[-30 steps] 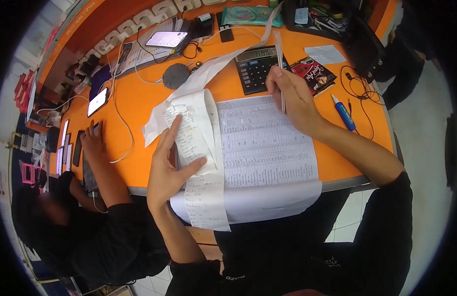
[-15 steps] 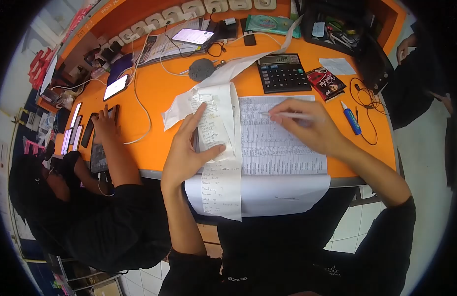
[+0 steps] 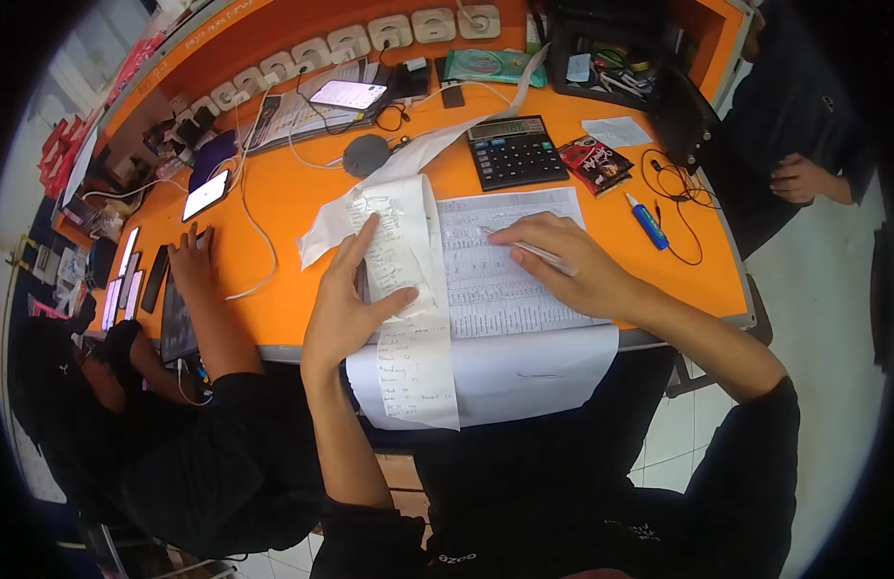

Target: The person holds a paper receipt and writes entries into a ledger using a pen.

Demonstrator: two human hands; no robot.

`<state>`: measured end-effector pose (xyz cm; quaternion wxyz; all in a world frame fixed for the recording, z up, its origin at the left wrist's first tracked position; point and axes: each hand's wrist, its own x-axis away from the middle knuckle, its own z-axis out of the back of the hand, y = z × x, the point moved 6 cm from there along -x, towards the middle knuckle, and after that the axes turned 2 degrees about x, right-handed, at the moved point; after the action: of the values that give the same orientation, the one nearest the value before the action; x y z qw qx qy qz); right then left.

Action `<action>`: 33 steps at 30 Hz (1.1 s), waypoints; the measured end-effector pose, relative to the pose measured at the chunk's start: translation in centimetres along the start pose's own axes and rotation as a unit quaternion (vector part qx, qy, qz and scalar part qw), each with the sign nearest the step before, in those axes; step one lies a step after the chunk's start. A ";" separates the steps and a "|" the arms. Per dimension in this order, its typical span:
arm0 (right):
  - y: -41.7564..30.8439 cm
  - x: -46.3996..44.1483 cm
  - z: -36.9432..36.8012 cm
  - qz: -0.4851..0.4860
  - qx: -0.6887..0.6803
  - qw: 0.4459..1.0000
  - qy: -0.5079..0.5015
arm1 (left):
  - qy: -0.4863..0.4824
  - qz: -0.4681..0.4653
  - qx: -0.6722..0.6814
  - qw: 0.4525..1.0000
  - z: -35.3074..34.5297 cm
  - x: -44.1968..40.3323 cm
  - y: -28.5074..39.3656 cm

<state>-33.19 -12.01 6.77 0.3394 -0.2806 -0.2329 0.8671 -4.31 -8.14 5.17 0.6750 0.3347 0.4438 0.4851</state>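
My left hand [image 3: 347, 304] lies spread on a long paper strip [image 3: 413, 372] covered in handwriting, its index finger and thumb resting on the writing. In my right hand [image 3: 572, 261] is a pen [image 3: 543, 257], held between thumb and fingers, with its tip over the upper part of a printed table sheet [image 3: 505, 309]. That sheet lies right of the strip and curls over the desk's front edge. A black calculator [image 3: 515, 152] sits just beyond the sheet.
A red packet [image 3: 595, 164], a blue marker [image 3: 649, 226] and coiled cable [image 3: 680, 183] lie to the right. A grey round object [image 3: 367, 154] and a lit phone [image 3: 348, 94] are further back. At left a co-worker's hand [image 3: 190, 262] touches a dark device. Another person stands at far right.
My right hand has come down from beside the calculator onto the printed sheet, the pen now tilted over it. My left hand has stayed on the strip. The camera view has shifted.
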 end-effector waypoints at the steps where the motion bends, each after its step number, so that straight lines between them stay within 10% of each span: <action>1: 0.2 -0.1 -0.5 0.041 0.005 0.999 0.006 | 0.006 -0.006 -0.050 0.999 0.3 0.2 0.0; 23: 0.1 6.0 1.7 0.086 0.087 0.992 0.014 | -0.002 -0.029 0.027 0.999 0.0 0.2 -1.1; 33: -17.2 4.0 10.3 0.175 0.010 0.984 0.024 | 0.003 -0.038 -0.004 0.999 0.3 0.3 -0.8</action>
<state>-34.42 0.03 23.19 0.1903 -0.3341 -0.1633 0.9086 -3.74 -8.11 4.50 0.6931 0.3133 0.4564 0.4617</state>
